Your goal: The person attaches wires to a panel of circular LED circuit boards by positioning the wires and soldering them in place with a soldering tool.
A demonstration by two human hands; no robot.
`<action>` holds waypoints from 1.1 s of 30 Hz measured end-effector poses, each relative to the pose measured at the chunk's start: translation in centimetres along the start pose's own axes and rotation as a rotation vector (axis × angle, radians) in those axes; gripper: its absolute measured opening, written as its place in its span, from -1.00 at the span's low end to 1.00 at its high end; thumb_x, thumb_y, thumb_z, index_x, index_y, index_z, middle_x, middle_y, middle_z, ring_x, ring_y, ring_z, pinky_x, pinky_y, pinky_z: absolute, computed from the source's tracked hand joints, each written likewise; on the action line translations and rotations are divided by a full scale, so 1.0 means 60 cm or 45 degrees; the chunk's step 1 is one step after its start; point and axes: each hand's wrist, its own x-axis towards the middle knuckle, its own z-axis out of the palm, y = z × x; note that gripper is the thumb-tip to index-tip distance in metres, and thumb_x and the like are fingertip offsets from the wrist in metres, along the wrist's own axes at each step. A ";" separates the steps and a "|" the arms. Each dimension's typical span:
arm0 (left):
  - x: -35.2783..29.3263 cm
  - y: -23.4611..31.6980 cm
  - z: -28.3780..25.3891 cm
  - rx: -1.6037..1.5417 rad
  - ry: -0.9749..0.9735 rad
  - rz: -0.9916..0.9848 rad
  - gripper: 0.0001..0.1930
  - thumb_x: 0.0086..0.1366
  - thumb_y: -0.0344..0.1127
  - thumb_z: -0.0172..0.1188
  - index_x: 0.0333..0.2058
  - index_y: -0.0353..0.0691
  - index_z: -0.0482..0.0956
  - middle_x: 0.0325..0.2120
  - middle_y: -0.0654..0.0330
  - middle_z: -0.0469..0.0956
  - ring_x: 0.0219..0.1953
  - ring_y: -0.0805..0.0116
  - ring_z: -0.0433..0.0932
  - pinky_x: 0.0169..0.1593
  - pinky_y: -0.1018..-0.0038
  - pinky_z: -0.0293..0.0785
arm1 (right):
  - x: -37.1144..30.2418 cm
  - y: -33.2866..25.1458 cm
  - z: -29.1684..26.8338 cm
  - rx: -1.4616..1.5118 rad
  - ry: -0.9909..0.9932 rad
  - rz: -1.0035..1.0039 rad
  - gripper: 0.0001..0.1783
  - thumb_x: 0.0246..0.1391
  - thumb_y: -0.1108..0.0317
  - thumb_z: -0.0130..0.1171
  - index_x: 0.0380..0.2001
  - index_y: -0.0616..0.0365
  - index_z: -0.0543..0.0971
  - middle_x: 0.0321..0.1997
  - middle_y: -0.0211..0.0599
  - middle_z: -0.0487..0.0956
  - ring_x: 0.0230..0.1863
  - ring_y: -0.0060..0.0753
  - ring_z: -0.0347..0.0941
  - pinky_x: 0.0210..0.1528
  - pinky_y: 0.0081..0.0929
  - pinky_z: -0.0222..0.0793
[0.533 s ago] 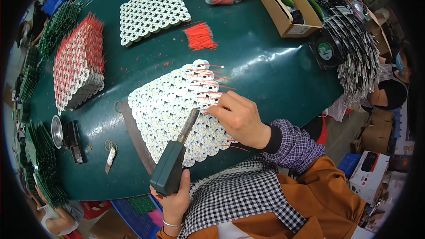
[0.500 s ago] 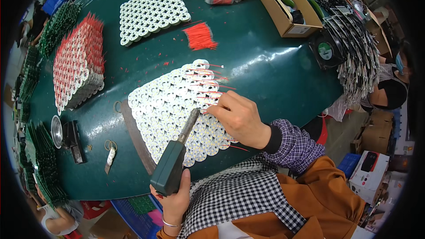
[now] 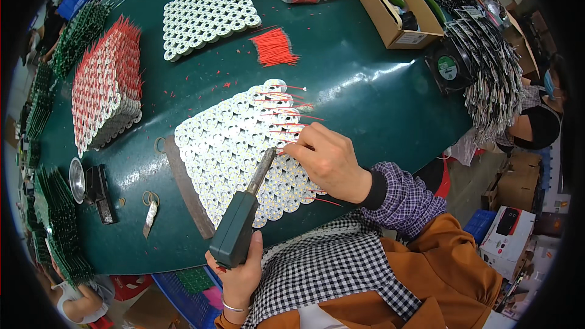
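Observation:
My left hand (image 3: 241,271) is closed round the dark green handle of a soldering gun (image 3: 236,225). Its metal tip touches or nearly touches a panel of round white LED circuit boards (image 3: 228,152) on the table. Close to that tip, my right hand (image 3: 329,164) pinches a red wire (image 3: 284,152) against the boards; the fingers hide most of it. Several other red wires (image 3: 283,103) stick out rightward from discs along the panel's right side. A dark flat strip (image 3: 186,186) lies along the panel's left edge.
Loose red wires (image 3: 275,47) lie in a bundle beyond the panel. A blank-looking stack of white disc panels (image 3: 210,15) is behind, and a wired stack (image 3: 108,88) stands left. A cardboard box (image 3: 399,12) and a black reel (image 3: 449,68) are at far right; scissors (image 3: 150,213) lie left.
Both hands stay almost in place at the same disc. The soldering gun's body has shifted very slightly, and the whole view has moved a little.

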 end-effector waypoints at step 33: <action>-0.033 -0.040 -0.011 0.079 -0.089 0.128 -0.59 0.23 -0.58 0.29 0.07 -0.39 0.50 -0.15 0.11 0.63 -0.51 0.58 0.49 -0.50 0.62 0.42 | -0.039 -0.019 -0.021 0.016 -0.018 0.061 -0.79 -0.17 0.54 0.20 -0.35 0.18 0.60 -0.40 -0.35 0.48 -0.36 -0.33 0.46 -0.35 -0.42 0.43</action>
